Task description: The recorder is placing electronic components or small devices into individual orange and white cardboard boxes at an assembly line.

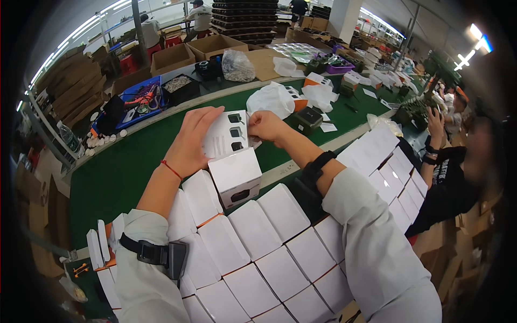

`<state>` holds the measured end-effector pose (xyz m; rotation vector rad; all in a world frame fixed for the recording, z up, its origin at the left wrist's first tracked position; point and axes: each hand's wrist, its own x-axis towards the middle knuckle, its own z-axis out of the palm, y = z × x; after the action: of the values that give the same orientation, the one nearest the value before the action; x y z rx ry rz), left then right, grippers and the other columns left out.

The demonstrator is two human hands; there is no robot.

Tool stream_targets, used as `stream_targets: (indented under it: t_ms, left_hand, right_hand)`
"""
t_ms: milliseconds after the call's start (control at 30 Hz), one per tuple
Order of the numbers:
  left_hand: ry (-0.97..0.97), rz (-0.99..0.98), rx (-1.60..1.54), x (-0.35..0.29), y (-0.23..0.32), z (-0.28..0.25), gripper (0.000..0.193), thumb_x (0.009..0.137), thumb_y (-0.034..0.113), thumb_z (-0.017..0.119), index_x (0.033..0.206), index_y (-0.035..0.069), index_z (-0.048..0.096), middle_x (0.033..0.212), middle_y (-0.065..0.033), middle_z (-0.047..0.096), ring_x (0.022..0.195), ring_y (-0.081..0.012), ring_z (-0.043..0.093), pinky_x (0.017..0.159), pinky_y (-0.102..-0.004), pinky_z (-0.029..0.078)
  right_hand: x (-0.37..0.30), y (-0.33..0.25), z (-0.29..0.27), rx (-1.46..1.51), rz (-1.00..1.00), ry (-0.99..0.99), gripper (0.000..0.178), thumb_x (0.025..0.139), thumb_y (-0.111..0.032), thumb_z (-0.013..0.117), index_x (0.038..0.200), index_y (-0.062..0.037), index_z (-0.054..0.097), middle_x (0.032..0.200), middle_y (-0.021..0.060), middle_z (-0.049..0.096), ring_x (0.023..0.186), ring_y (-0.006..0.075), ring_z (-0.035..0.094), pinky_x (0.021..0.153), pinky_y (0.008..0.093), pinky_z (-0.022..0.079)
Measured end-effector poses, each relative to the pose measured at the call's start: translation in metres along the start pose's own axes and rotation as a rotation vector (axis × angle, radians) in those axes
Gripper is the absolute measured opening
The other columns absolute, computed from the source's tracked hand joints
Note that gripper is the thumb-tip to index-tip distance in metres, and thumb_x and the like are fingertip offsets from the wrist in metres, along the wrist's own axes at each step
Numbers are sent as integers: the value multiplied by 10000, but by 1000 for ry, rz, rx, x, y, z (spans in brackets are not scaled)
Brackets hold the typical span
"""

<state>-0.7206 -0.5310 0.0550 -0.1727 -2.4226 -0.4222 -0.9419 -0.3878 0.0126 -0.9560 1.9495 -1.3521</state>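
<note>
A white carton with a printed panel [226, 132] showing several small pictures of devices stands in front of me. Below that panel, a white box [236, 171] has one dark device pictured on its near face; I cannot tell whether the two are parts of one box. My left hand [188, 134] grips the printed carton from its left side, fingers over the back and thumb in front. My right hand [267, 127] is closed at the carton's right edge, fingertips curled against it. A small pale piece beneath those fingers is too hidden to name.
Rows of white boxes [258, 237] with orange edges fill the near side, with more boxes [401, 183] at right. Along the green bench [145, 161] are a blue tray [142, 99], plastic bags [269, 100] and a dark green case [307, 119]. Another person's hand [435, 126] is at right.
</note>
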Motion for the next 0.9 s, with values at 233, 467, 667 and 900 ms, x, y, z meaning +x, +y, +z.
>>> stream_targets:
  t_ms: [233,467,667,900]
  left_hand:
    - [-41,-531,674,-7,-21,12,975,624,220,908,1483,120,456,1543,-164,389,1425,-423,349,1178,-479,365]
    - [-383,-451,-171,-29,-61,3,653,805,82,704,1428,50,512,1452,-171,542,1352,-338,511,1118,-418,428]
    - [-618,-610,-1425,-16,-34,-7,920,767,-23,735,1583,66,320,1448,-81,540,1340,-196,508,1102,-350,432]
    - [-144,-511,-1615,-20,-36,-20,1038,741,42,871,1592,61,278,1450,-102,515,1329,-233,508,1160,-386,379]
  right_hand:
    - [3,20,-35,-692,-277,719,714,796,-367,852,1312,35,565,1169,230,658,1080,315,668,904,390,551]
    - [-72,-101,34,-768,-507,-743,771,693,-417,890,1321,-76,600,1217,170,667,1117,320,642,960,401,514]
    - [-55,-108,16,-722,-639,-180,297,726,-144,799,998,-77,700,934,89,736,870,330,704,797,352,558]
    - [-46,-104,27,-233,-1186,261,180,764,147,650,874,7,622,896,94,724,867,212,710,804,296,543]
